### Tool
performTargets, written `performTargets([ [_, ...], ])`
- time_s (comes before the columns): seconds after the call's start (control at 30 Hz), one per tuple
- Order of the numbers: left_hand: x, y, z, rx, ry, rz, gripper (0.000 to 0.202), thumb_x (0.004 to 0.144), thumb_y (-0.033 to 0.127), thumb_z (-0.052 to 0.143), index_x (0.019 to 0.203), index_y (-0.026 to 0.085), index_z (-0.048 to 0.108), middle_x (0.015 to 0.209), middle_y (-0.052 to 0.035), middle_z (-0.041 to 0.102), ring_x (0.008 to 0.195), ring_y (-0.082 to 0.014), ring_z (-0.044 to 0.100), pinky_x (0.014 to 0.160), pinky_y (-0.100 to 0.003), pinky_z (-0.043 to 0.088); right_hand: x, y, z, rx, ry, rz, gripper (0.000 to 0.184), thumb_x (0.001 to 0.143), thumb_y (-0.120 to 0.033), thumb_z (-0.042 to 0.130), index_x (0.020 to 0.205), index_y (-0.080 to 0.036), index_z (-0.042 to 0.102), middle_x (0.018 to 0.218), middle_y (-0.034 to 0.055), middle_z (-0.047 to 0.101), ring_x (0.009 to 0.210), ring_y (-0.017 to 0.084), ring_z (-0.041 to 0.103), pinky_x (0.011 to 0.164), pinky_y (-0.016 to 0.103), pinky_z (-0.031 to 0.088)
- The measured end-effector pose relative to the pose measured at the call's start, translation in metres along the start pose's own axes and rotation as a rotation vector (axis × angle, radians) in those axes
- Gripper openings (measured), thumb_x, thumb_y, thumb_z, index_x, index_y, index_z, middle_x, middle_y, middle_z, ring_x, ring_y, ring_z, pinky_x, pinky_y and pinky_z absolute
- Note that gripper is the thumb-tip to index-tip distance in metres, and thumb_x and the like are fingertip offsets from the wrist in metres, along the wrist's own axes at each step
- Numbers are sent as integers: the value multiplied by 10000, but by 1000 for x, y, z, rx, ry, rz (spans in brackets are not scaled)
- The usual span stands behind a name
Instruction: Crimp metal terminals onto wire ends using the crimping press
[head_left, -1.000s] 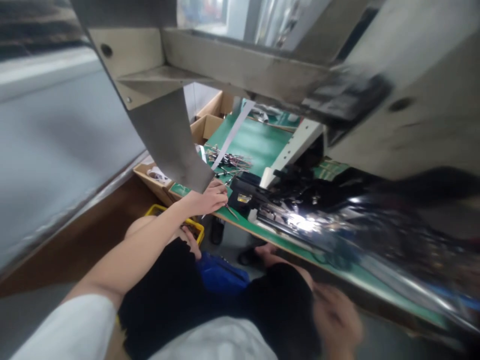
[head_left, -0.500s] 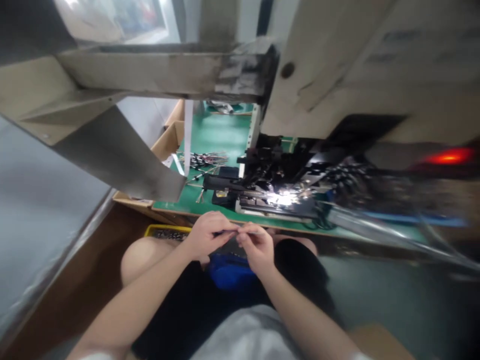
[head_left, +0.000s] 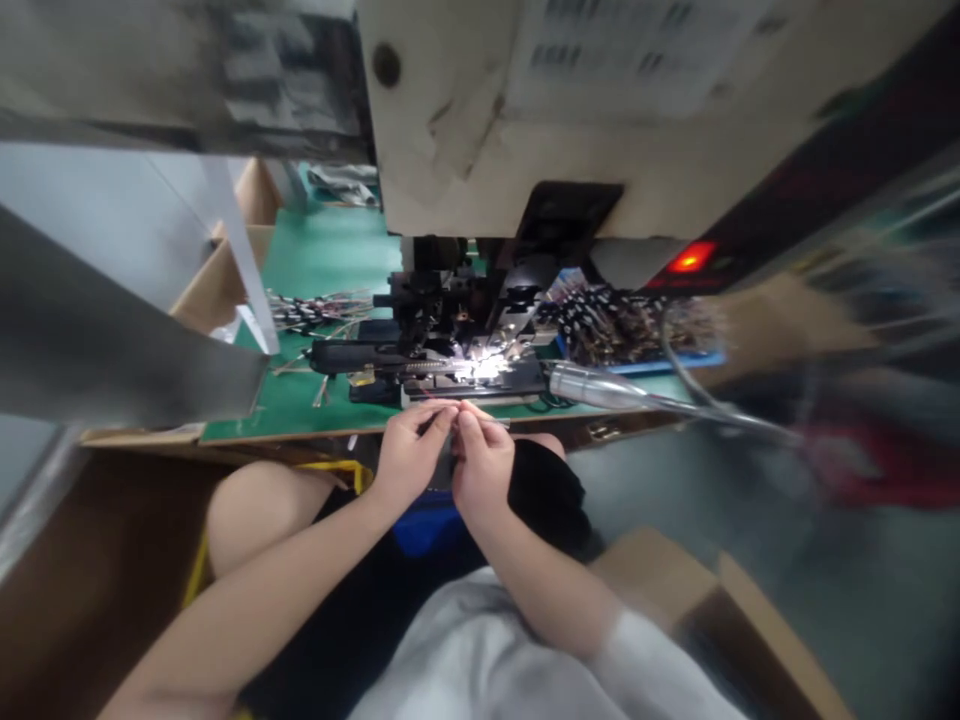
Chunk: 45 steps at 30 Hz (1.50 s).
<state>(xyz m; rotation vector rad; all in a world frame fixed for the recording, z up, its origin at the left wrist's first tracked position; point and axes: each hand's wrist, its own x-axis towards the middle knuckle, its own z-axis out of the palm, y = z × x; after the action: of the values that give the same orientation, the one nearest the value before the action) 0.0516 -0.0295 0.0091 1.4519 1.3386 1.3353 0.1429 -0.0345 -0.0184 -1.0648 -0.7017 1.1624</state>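
Observation:
My left hand (head_left: 409,450) and my right hand (head_left: 484,465) meet fingertip to fingertip at the green bench's front edge. Both are closed in a pinch. Whatever is between the fingers is too small and blurred to name; a little pale tip shows beside the right forefinger. Just beyond my hands stands a machine with a black working head (head_left: 450,300) and a metal bed, brightly lit at one spot (head_left: 486,366). A thin reddish line lies near the bed, close to my left fingers.
Bundled wires (head_left: 319,308) lie on the green bench (head_left: 330,240) at left; many more fill a blue tray (head_left: 675,362) at right. A metal gooseneck (head_left: 600,386) reaches in from the right. Overhead is the machine's housing (head_left: 450,130), with a red light (head_left: 691,257). A cardboard box (head_left: 652,570) stands lower right.
The view has swung right, bringing the blue tray of wires and the cardboard box into clearer sight. My hands, still pinched together, are now nearer the machine's bed.

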Motion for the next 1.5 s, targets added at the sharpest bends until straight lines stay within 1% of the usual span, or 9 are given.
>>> performTargets([
  [0.1,5,6,8,-9,-3,-24,229,920,337,562,893,177,724,927,-47,746,864,-177,697,791,-281,565,4,-6,-11,-93,-62,-76,294,818,-390,683,1012,-178,749,905,73,731,624,131,580,578,269,480],
  [0.27,14,16,8,152,-138,70,209,913,313,559,920,198,734,994,-47,744,953,-196,681,867,-305,525,27,-32,-35,-324,-144,-181,375,811,-394,694,1134,-203,692,704,0,653,540,119,552,547,258,489],
  [0.43,23,23,7,380,-225,98,212,906,264,527,911,227,736,958,-21,748,895,-201,681,771,-298,518,45,-63,-37,-548,-323,-202,204,814,-356,685,907,-180,728,616,-20,578,544,129,563,563,258,479],
  [0.53,27,26,9,410,-231,117,220,903,233,516,846,220,728,881,-13,747,827,-190,680,703,-277,512,46,-67,-31,-538,-255,-252,168,823,-332,656,798,-170,695,613,-22,564,563,127,552,585,255,469],
  [0.73,28,22,14,382,-149,125,189,893,265,556,973,231,723,960,-18,759,874,-200,705,761,-287,530,50,-58,-27,-446,-180,-290,140,826,-290,618,761,-169,646,726,6,623,703,159,593,710,291,485],
  [0.87,25,19,18,359,-111,155,180,902,263,554,956,239,724,941,-13,758,860,-186,700,765,-280,527,52,-47,-27,-388,-133,-259,165,826,-328,619,772,-172,630,721,3,600,674,151,565,660,284,476],
  [1.07,23,12,27,334,-37,176,157,885,253,580,901,226,734,869,-16,756,779,-165,695,732,-263,537,52,-44,-26,-365,-108,-234,228,798,-295,669,983,-185,598,553,-84,427,473,86,411,491,224,391],
  [1.23,23,5,31,339,21,194,152,877,244,585,899,213,732,884,-24,761,792,-169,706,755,-271,555,52,-49,-26,-517,-46,-341,129,792,-303,677,848,-188,697,620,-19,602,557,131,567,582,267,518],
  [1.5,23,5,35,401,35,241,165,878,233,577,897,240,740,883,-27,760,813,-182,705,754,-284,556,58,-51,-34,-615,-134,-332,226,815,-317,664,993,-207,749,804,25,738,721,193,689,733,340,586],
])
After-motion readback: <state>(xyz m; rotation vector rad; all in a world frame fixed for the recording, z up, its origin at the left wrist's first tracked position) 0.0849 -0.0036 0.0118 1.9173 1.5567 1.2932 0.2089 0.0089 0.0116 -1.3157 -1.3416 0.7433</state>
